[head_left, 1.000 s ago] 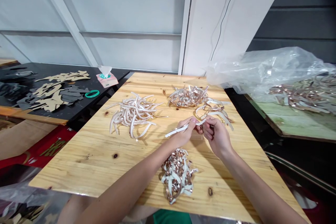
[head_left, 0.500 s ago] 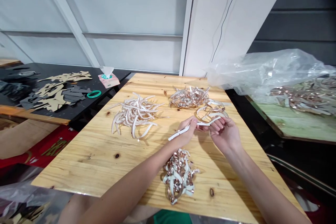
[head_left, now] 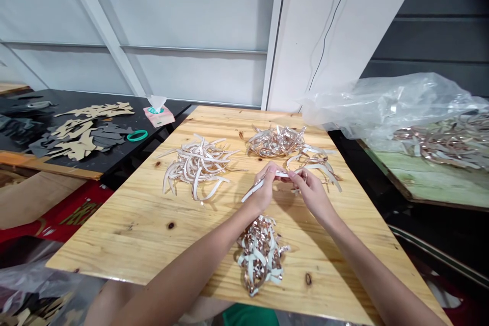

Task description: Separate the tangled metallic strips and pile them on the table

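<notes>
Both my hands meet over the middle of the wooden table [head_left: 126, 224]. My left hand [head_left: 263, 191] pinches a thin white curved strip [head_left: 254, 191], whose free end sticks out to the lower left. My right hand [head_left: 311, 191] grips the strip's other end with its fingertips, touching the left hand's fingers. Just beyond my right hand lies a small scatter of white and rose-gold strips [head_left: 315, 163]. A curled heap of peeled rose-gold and white strips [head_left: 260, 254] lies below my wrists near the table's front edge.
A pile of pale strips [head_left: 196, 165] lies at centre left, a shiny rose-gold pile [head_left: 275, 141] behind my hands. A clear plastic bag [head_left: 385, 104] with more strips covers the right table. The black table at the left holds cut shapes [head_left: 76, 137], a green ring [head_left: 136, 136] and a tissue pack [head_left: 158, 112].
My right hand drew back from the strip's far tip and closed on it nearer the left hand. Both hands shifted slightly away from me; the strip stayed held.
</notes>
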Action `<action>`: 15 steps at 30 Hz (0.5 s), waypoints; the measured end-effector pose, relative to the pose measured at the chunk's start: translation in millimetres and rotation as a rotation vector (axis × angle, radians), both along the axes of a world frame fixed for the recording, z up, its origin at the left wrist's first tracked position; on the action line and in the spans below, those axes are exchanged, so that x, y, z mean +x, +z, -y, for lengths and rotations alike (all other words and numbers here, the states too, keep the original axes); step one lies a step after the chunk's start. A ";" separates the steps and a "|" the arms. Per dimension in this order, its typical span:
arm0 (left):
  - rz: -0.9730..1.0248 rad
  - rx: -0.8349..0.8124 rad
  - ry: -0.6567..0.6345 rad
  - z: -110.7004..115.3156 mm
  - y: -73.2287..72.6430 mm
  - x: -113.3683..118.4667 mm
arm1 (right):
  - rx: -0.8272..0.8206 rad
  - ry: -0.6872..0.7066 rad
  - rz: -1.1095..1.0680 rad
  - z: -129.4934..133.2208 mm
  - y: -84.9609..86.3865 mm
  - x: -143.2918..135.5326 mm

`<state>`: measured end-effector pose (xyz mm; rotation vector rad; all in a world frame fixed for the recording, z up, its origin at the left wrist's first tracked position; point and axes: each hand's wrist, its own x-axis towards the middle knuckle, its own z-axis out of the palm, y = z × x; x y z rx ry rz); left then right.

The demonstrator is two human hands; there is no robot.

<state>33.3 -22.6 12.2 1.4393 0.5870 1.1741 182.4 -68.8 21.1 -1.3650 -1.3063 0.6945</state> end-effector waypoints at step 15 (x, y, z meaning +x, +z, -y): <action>-0.340 0.257 -0.220 1.5 12.6 -9.3 | 0.106 0.092 0.325 18.5 9.9 -11.9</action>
